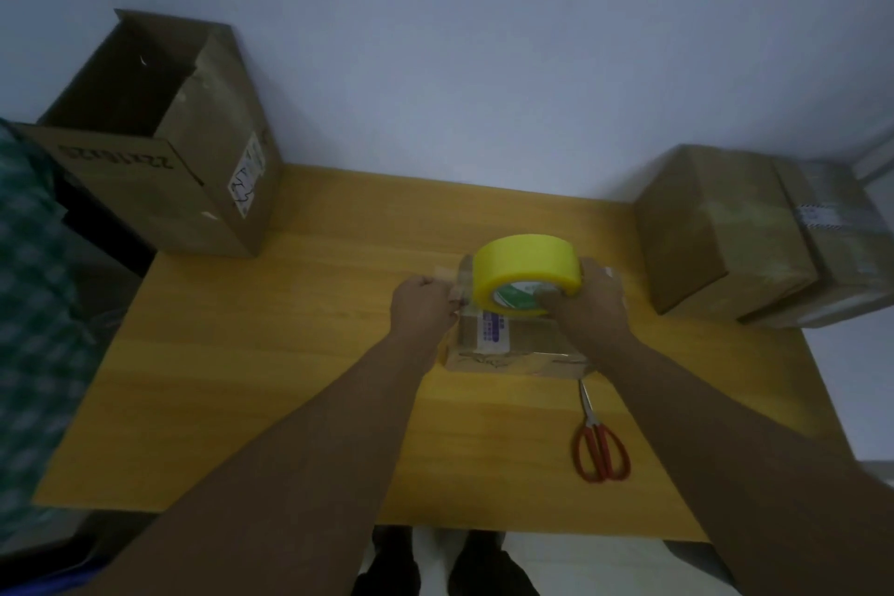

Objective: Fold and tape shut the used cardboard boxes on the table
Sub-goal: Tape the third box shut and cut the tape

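Red-handled metal scissors (600, 443): lying flat on the yellow wooden table (271, 382), nearer than the right hand, blades towards the box.

Small flat brown cardboard box (513, 353): under both hands, closed; white label with blue print, too blurred to read.

Left hand (422, 305): pinching the loose end of clear tape (457, 288).

Right hand (592, 298): gripping the yellow roll of packing tape (525, 273); green core label unreadable.

2 taped brown boxes (754, 232): right of the right hand.

Large open brown carton (159, 145): far left of the left hand; black print and white sticker illegible.
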